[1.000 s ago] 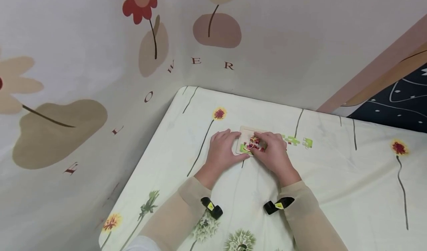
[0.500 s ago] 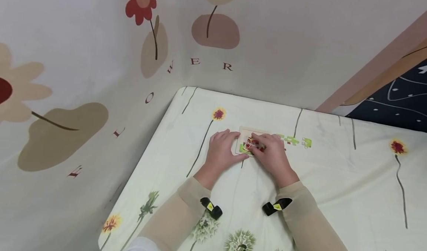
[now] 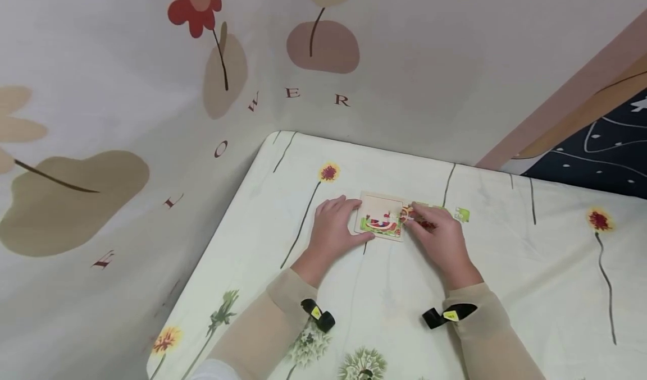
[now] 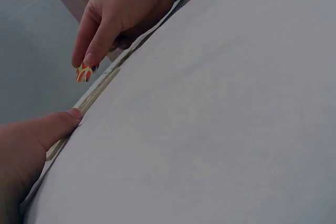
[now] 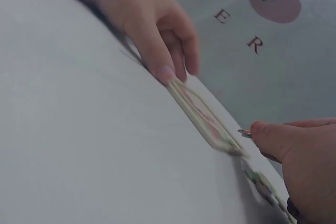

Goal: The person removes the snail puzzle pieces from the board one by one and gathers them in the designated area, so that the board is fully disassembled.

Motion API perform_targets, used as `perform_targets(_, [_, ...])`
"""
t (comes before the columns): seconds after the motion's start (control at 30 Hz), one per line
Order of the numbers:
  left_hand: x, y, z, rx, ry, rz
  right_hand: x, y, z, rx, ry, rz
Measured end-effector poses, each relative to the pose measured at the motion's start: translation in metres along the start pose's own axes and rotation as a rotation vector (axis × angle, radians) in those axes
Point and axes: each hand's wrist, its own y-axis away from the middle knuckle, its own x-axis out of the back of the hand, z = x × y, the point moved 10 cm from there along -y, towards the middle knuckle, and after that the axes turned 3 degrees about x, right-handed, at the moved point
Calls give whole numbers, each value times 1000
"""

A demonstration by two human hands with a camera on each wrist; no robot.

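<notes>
A small square wooden puzzle board [image 3: 379, 203] lies on the sheet, its lower part filled with red, white and green picture pieces and its upper part bare wood. My left hand [image 3: 331, 228] grips the board at its left side, fingers at the upper left corner and thumb [image 4: 68, 119] on the near edge. At the board's right edge, my right hand [image 3: 445, 242] pinches an orange and red puzzle piece [image 4: 84, 73] between thumb and fingers. In the right wrist view that piece [image 5: 244, 132] is raised above the surface, apart from the board [image 5: 197, 111].
Loose puzzle pieces [image 5: 262, 186] lie right of the board, partly hidden by my right hand. A green piece [image 3: 462, 214] sits farther right. The flower-printed sheet [image 3: 505, 256] covers the surface, which meets a printed wall [image 3: 429, 99] at the back and left.
My right hand has moved right, from over the board to its right edge, with a piece in its fingers, uncovering the board's picture. The left hand stays on the board.
</notes>
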Motion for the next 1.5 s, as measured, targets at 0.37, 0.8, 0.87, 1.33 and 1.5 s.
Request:
perform_targets(0.37, [-2,0,-1,-8,10,17,38,27,47,-190,62,-43])
perform_targets(0.8, [1,0,-1,-1,37,25,34,27,51,-189,107,-116])
perform_targets(0.87, [1,0,-2,2,36,22,34,27,51,-180,120,-110])
perform_targets(1.33, [0,-1,-1,16,39,-3,36,30,44,-118,189,-7])
perform_targets(1.5, [-1,-1,-1,13,42,-2,35,32,45,-140,195,-2])
